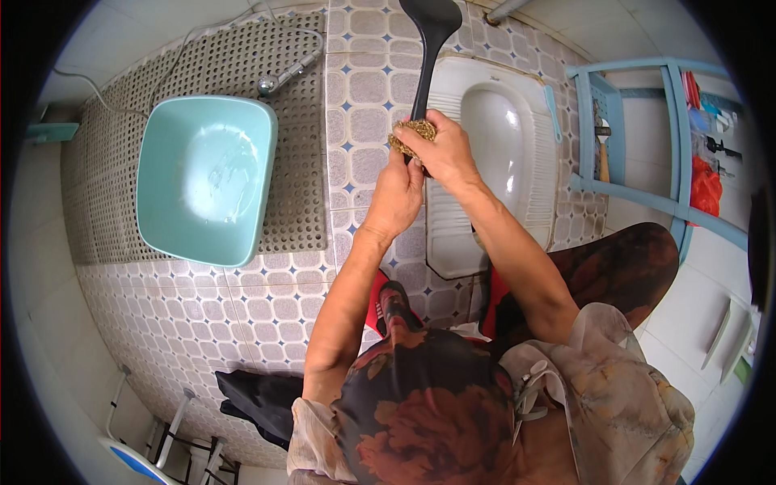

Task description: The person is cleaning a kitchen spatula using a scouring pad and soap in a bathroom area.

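A long black ladle [429, 57] points away from me, its broad head at the top edge of the view. My left hand [397, 194] grips the lower end of its handle. Just above, my right hand [445, 151] presses a gold-coloured metal scouring pad [418, 136] around the handle. Both hands meet over the tiled floor, beside the left rim of a white squat toilet [445, 254]. The handle's end is mostly hidden by my fingers.
A turquoise plastic basin [200, 182] with wet patches inside stands at left on a perforated grey mat [297, 212]. A shower head [276, 83] lies behind it. At right is a blue shelf rack [679, 133]; a light-blue brush [552, 114] lies by the toilet.
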`<state>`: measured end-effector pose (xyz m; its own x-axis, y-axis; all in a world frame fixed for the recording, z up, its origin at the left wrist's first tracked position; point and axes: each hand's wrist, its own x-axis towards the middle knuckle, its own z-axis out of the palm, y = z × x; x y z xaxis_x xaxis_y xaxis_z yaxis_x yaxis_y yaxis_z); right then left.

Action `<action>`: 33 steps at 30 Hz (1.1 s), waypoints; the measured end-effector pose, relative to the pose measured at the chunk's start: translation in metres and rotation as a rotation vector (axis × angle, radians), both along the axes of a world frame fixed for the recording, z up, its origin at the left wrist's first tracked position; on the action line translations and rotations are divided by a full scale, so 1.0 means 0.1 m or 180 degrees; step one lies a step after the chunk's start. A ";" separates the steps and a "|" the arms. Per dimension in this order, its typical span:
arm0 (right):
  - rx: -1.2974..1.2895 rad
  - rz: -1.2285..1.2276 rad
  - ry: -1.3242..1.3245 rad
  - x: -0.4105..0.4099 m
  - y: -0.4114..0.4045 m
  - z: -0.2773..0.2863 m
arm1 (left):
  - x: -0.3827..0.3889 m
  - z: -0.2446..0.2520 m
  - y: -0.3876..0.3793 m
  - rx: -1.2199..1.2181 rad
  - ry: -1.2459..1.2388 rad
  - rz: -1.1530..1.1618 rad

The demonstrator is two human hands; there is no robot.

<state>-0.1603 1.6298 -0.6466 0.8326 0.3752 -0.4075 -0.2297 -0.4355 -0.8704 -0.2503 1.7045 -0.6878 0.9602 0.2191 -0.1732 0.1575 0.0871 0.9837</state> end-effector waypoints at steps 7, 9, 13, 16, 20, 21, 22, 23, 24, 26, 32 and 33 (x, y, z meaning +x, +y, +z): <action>0.0546 -0.0190 -0.0024 0.06 -0.16 -0.10 | 0.03 0.06 -0.02 0.0818 0.0357 0.0471; 0.0813 -0.0031 -0.0077 0.09 -0.21 -0.03 | 0.03 0.07 0.03 0.0369 0.0509 0.0517; 0.1396 0.0607 0.0084 0.15 -0.32 0.12 | 0.00 0.04 0.21 -0.1141 0.0935 0.0041; 0.1787 0.0401 0.0530 0.15 -0.33 0.11 | -0.02 0.16 0.22 -0.2438 0.0916 -0.0282; 0.1591 -0.0250 0.0531 0.11 -0.23 0.10 | -0.04 0.21 0.16 -0.2421 0.0409 -0.0323; 0.1489 -0.0391 0.0441 0.10 -0.22 0.07 | -0.06 0.20 0.14 -0.2395 0.0346 -0.0292; 0.1490 -0.0395 0.0439 0.09 -0.22 0.03 | -0.08 0.19 0.10 -0.2394 0.0346 -0.0297; 0.1495 -0.0446 0.0243 0.08 -0.23 -0.03 | -0.09 0.17 0.05 -0.1693 0.0177 -0.0185; 0.1500 -0.0496 0.0053 0.06 -0.21 -0.04 | -0.11 0.16 0.03 -0.0990 0.0013 -0.0070; 0.1448 -0.0605 -0.0012 0.05 -0.21 -0.05 | -0.12 0.15 0.04 -0.0828 -0.0020 -0.0048; 0.0919 -0.0861 -0.0767 0.00 -0.22 0.00 | -0.14 0.05 0.05 -0.0543 0.0124 0.0089; 0.0770 -0.0857 -0.0967 -0.01 -0.22 0.03 | -0.15 0.04 0.05 -0.0534 0.0170 0.0123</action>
